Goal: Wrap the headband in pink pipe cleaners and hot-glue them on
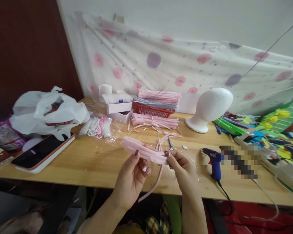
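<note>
A curved pink band [144,151], made of soft fuzzy strips lying side by side, is held up above the front part of the table. My left hand [130,177] pinches its lower edge near the middle, thumb in front and fingers curled behind. At the band's right end, my right hand [184,170] grips it between thumb and fingers. One loose pink strip [157,182] hangs down between the hands past the table edge. Behind the band lie more loose pink strips [169,136], thin wires, and scissors [171,143] partly hidden.
Bundled pink strips [156,122] lie before a red basket [151,111] heaped with pink and grey bundles. A white foam head [211,107] stands behind a blue glue gun [215,162]. Leftward are white boxes [119,107], bagged beads [99,126], a phone [44,152] and a plastic bag [46,112].
</note>
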The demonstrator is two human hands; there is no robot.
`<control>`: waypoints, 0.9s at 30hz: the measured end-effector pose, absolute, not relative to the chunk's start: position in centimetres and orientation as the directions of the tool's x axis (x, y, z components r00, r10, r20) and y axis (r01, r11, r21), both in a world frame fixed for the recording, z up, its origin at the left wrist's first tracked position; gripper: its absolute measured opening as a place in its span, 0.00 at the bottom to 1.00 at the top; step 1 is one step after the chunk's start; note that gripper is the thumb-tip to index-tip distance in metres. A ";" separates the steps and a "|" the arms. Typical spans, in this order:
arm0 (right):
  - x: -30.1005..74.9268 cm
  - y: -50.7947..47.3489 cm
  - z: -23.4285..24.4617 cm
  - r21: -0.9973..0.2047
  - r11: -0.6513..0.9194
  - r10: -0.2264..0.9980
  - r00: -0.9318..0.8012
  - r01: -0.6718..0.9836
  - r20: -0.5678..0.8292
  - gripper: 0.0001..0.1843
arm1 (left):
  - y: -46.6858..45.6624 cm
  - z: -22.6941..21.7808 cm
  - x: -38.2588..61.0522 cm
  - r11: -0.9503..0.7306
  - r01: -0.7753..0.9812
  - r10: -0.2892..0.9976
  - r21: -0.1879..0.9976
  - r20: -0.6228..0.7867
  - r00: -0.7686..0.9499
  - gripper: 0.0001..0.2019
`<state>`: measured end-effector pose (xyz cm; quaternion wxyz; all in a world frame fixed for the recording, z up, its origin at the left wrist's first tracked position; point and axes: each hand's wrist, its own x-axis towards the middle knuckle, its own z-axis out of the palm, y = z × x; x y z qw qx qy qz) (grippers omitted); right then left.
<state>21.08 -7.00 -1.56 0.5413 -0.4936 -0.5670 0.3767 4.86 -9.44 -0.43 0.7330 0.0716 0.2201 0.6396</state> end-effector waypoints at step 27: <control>19.4 -7.8 -1.9 -0.925 0.250 0.928 0.201 0.285 0.313 0.21 | -9.6 -1.4 5.0 0.096 -0.898 0.899 0.429 -0.426 -0.107 0.01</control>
